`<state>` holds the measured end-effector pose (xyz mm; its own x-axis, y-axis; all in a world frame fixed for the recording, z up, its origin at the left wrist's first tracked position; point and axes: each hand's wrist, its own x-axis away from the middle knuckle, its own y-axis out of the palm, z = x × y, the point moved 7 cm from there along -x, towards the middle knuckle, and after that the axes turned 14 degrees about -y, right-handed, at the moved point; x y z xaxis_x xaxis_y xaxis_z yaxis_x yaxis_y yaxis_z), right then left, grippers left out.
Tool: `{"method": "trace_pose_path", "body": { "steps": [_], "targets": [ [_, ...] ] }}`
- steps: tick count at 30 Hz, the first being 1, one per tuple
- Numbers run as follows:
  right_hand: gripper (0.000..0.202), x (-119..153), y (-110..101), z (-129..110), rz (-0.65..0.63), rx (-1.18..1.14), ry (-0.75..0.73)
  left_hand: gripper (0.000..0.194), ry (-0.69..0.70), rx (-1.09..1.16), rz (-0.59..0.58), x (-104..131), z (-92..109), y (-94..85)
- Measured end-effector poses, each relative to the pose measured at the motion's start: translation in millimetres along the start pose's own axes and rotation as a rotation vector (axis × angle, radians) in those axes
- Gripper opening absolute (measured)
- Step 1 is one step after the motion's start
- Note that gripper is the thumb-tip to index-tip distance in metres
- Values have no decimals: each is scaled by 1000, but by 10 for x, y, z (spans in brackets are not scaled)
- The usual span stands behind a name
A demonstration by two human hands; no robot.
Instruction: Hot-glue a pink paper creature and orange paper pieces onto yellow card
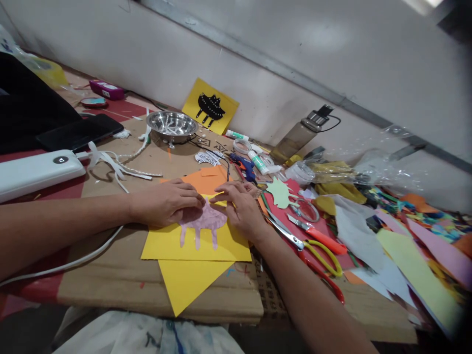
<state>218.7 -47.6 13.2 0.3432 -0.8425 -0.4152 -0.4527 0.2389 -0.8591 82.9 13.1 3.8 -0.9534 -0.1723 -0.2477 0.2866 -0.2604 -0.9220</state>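
Note:
A pinkish-purple cutout with three strips hanging from its lower edge lies on a yellow sheet. My left hand rests at the cutout's upper left, its fingers together and curled at the edge; what they hold, if anything, is hidden. On the upper right side, my right hand touches the cutout, its fingers bent and spread apart. Under the yellow sheet, another yellow paper sticks out toward me, and an orange paper shows beyond it.
Scissors, a red cutter and a green cutout lie right. Behind are a metal bowl, a blue glue gun, a bottle and a yellow card with a black cutout. A white power strip sits left.

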Motion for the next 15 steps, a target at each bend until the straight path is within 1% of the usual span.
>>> {"method": "trace_pose_path", "body": {
  "steps": [2, 4, 7, 9, 13, 15],
  "targets": [
    [34, -26, 55, -29, -67, 38, -28, 33, -7, 3, -2, -7, -16, 6],
    [22, -40, 103, -46, -121, 61, -46, 34, -5, -2, -10, -12, -22, 11],
    [11, -44, 131, -64, -153, 95, -75, 36, 16, -24, -15, -8, -12, 11],
    [16, -38, 111, -66, -127, 85, -85, 38, 14, -27, -10, 0, -9, 8],
    [44, -22, 32, -46, -12, 61, -63, 36, -78, -34, 32, 12, -53, -22],
    [52, -20, 51, -39, -19, 63, -52, 34, -102, -36, 22, 14, -59, -23]
  ]
}}
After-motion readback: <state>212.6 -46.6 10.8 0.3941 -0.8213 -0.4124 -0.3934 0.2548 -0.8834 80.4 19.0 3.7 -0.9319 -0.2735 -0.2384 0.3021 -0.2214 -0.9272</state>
